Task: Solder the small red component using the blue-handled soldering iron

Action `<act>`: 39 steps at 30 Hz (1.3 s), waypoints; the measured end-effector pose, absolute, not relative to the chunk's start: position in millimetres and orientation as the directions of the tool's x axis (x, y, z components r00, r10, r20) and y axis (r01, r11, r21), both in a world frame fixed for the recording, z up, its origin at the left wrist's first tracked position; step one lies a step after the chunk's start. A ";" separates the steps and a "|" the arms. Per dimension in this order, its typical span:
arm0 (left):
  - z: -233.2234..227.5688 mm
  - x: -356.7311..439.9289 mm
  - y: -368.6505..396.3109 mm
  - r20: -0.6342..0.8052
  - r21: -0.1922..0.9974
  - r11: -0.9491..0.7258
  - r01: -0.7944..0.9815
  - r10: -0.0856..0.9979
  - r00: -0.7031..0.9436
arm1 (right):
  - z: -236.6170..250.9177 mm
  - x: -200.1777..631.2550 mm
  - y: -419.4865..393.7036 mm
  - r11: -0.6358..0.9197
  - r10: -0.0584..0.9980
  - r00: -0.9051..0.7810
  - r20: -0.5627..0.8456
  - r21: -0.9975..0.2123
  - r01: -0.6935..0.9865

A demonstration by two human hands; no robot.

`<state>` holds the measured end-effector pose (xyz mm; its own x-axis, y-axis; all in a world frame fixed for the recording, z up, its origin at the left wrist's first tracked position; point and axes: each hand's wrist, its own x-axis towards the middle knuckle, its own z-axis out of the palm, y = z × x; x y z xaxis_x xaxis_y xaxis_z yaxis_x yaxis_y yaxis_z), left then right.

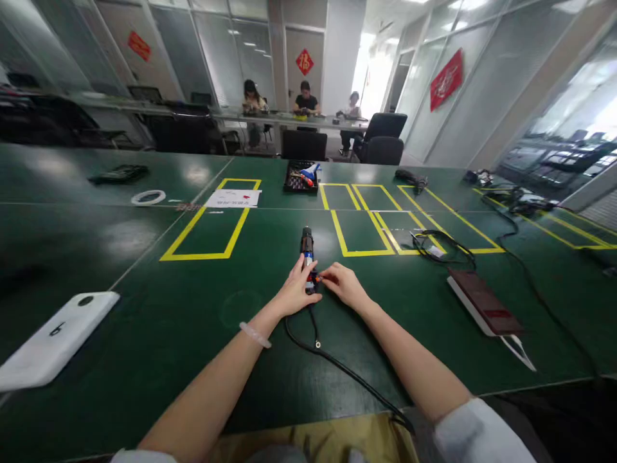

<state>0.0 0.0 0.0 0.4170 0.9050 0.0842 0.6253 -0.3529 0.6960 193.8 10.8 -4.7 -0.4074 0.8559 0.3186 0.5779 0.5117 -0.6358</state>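
Observation:
A slim corded power tool (307, 243) lies on the green table in front of me, its dark front end pointing away. It has a blue and silver band, with some red lower down. My left hand (297, 285) is wrapped round its rear part from the left and covers much of it. At the tool's right side, my right hand (341, 283) has its fingertips pinched together. A small orange bit shows beside them; I cannot make out what they hold. A black cord (347, 371) runs from the tool's rear toward the table's near edge, with a small metal ring on a short lead.
On the green table (193, 360), a white case marked 6 (60, 337) lies left and a brown-and-white box (486, 302) right. Farther off are a black parts tray (293, 177), a tape roll (148, 197), a paper sheet (234, 198) and coiled cable (443, 247). People sit beyond.

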 end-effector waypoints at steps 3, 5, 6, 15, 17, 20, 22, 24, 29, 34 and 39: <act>-2.7 0.1 1.3 0.123 0.707 -0.375 0.600 0.901 0.417 | -3.7 194.2 10.7 0.524 0.848 -0.418 0.326 -0.633 0.570; -3.2 0.1 1.4 0.139 0.713 -0.383 0.587 0.898 0.417 | -3.6 195.0 10.3 0.529 0.846 -0.425 0.323 -0.615 0.585; -3.1 0.1 1.3 0.142 0.716 -0.384 0.583 0.898 0.416 | -3.8 195.6 10.0 0.531 0.845 -0.428 0.321 -0.599 0.599; -1.7 0.1 0.0 0.136 0.725 -0.371 0.580 0.903 0.407 | 0.8 198.1 7.6 0.552 0.827 -0.449 0.339 -0.643 0.531; -2.2 -0.2 -0.1 0.134 0.730 -0.363 0.579 0.907 0.399 | 2.6 198.2 6.8 0.568 0.816 -0.439 0.376 -0.662 0.488; -3.0 -0.8 -0.3 0.137 0.732 -0.362 0.577 0.908 0.396 | 1.1 198.3 7.3 0.547 0.829 -0.404 0.386 -0.708 0.446; -3.7 -1.4 -0.5 0.147 0.733 -0.369 0.571 0.906 0.396 | -3.2 198.1 9.0 0.458 0.870 -0.366 0.330 -0.816 0.353; -4.6 -2.1 -0.5 0.155 0.734 -0.374 0.567 0.905 0.396 | -8.4 197.6 11.3 0.335 0.906 -0.339 0.255 -0.920 0.203; -5.3 -2.8 -0.5 0.141 0.736 -0.365 0.570 0.906 0.399 | -15.4 194.8 13.7 0.246 0.921 -0.327 0.213 -0.967 0.062; -2.8 -1.0 -1.5 0.130 0.742 -0.347 0.573 0.914 0.385 | -13.7 190.2 10.6 0.324 0.932 -0.242 0.268 -0.917 0.233; -2.9 -0.8 -1.3 0.132 0.751 -0.347 0.562 0.912 0.387 | -11.8 185.3 7.8 0.363 0.925 -0.243 0.292 -0.868 0.339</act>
<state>-0.8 -1.3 -2.9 0.3872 0.9125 0.1321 0.5621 -0.3472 0.7507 185.3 7.8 -11.8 -0.2425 0.9252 0.2918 0.3386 0.3626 -0.8683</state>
